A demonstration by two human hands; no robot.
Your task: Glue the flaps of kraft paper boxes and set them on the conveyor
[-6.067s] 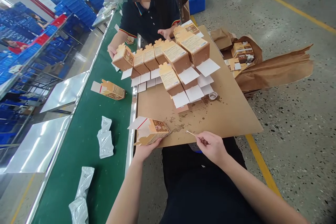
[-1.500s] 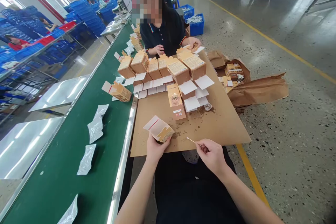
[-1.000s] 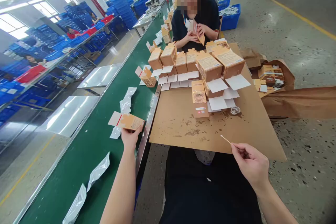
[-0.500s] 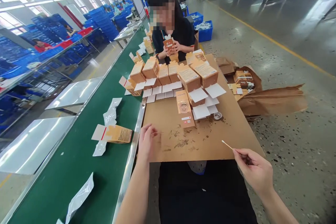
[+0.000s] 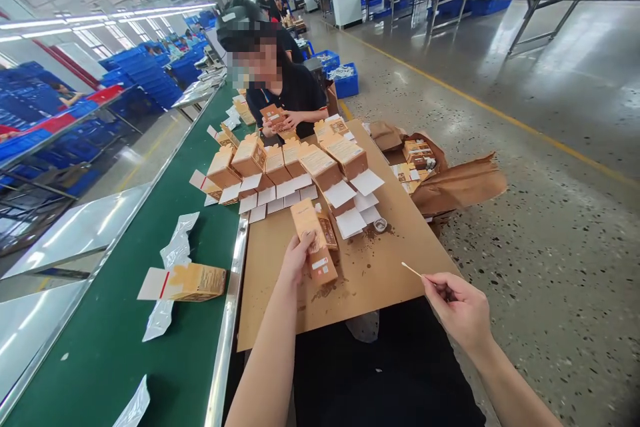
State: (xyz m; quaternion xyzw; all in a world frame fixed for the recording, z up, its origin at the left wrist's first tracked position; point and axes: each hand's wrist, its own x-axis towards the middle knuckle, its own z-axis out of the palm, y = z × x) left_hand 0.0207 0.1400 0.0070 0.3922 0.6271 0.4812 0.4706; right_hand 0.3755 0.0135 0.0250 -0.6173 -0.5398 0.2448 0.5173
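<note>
My left hand (image 5: 298, 257) grips the side of a flat tan-and-brown carton (image 5: 320, 265) printed with a face drawing, above the stained cardboard sheet (image 5: 270, 293). Pinched between the fingertips of my right hand (image 5: 457, 303) is a thin cotton swab (image 5: 412, 269), its white tip pointing up and left. Beyond the carton, several box-shaped cartons (image 5: 320, 168) stand stacked with white flaps hanging toward me. A small round clear dish (image 5: 381, 225) sits to the right of these flaps.
The green conveyor (image 5: 115, 320) on the left carries an open carton (image 5: 200, 281) and crumpled clear plastic pieces (image 5: 179, 240). Across the sheet, a person (image 5: 295, 90) holds a brown carton. A torn brown paper sack (image 5: 450, 190) with boxes lies on the floor at right.
My left hand has moved forward and taken hold of the carton that lay against the stack. My right hand still holds the swab. The view has turned to the right.
</note>
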